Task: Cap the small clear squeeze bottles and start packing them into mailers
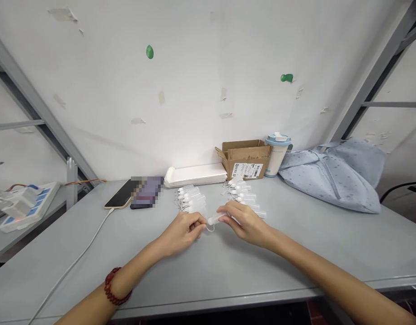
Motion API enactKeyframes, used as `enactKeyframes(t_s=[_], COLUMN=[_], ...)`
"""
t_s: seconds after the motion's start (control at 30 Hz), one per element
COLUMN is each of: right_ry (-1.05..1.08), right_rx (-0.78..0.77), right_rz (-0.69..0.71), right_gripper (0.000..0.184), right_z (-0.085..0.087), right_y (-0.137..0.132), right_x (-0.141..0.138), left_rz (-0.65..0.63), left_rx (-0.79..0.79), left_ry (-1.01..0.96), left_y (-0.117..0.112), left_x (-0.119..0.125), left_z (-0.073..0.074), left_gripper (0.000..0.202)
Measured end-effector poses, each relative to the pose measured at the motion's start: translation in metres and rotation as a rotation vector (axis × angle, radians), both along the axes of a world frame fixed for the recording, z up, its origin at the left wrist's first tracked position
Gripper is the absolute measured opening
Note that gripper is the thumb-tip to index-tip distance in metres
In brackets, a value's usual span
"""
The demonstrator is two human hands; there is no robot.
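Between the fingers of my right hand (243,222) is a small clear tube (214,219) with a white cap, lying nearly level and pointing left. A thin white cord (211,229) loops from its capped end. My left hand (186,229) is closed in a pinch at the cord, thumb against forefinger, just left of the cap. Behind my left hand lies a group of similar capped tubes (194,198) with white cords. Another row of such tubes (246,197) lies beyond my right hand, partly hidden by it.
Behind the tubes are a white stack of flat packs (197,174), an open cardboard box (246,158), a lidded cup (277,155) and a blue cloth bag (333,176). Two phones (121,194) lie left, one with a charging cable (77,259). A power strip (31,207) stands far left.
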State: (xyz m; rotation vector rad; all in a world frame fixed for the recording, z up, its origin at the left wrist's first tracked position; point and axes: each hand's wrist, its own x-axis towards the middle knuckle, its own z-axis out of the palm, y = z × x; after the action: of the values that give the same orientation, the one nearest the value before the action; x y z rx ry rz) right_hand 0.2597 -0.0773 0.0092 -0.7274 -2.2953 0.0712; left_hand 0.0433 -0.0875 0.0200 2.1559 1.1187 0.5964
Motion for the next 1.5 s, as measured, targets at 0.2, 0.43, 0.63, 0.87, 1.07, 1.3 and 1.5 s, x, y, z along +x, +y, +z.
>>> enactKeyframes(t_s=[0.2,0.43,0.63,0.87,1.07,1.3,1.5], right_ry=[0.034,0.017,0.057,0.111,0.123,0.054,0.006], right_rx=[-0.042,-0.085,-0.096,-0.120,-0.144,-0.210,-0.187], right_rz=[-0.003,-0.004,-0.035,-0.068,-0.072,-0.035,-0.016], right_gripper=[0.021,0.023,0.025,0.026,0.027,0.027,0.029], right_z=[-0.001,-0.003,0.002,0.004,0.004,-0.005,-0.005], right_y=[0.000,-0.001,0.001,0.002,0.001,0.003,0.002], right_x=[-0.003,-0.003,-0.003,-0.002,-0.002,-0.005,-0.005], left_rz=[-0.007,0.011,0.058,0.097,0.078,0.087,0.041], left_rx=[0.034,0.055,0.056,0.054,0.075,0.085,0.087], left_ry=[0.009,0.012,-0.035,-0.048,-0.049,-0.016,-0.011], left_y=[0.001,0.000,0.004,0.006,0.005,0.003,0.002], left_x=[-0.001,-0.002,-0.001,-0.005,-0.004,-0.003,-0.002], left_z=[-0.003,0.002,0.007,0.009,0.009,0.003,0.000], left_gripper=[0.019,0.020,0.018,0.023,0.022,0.021,0.020])
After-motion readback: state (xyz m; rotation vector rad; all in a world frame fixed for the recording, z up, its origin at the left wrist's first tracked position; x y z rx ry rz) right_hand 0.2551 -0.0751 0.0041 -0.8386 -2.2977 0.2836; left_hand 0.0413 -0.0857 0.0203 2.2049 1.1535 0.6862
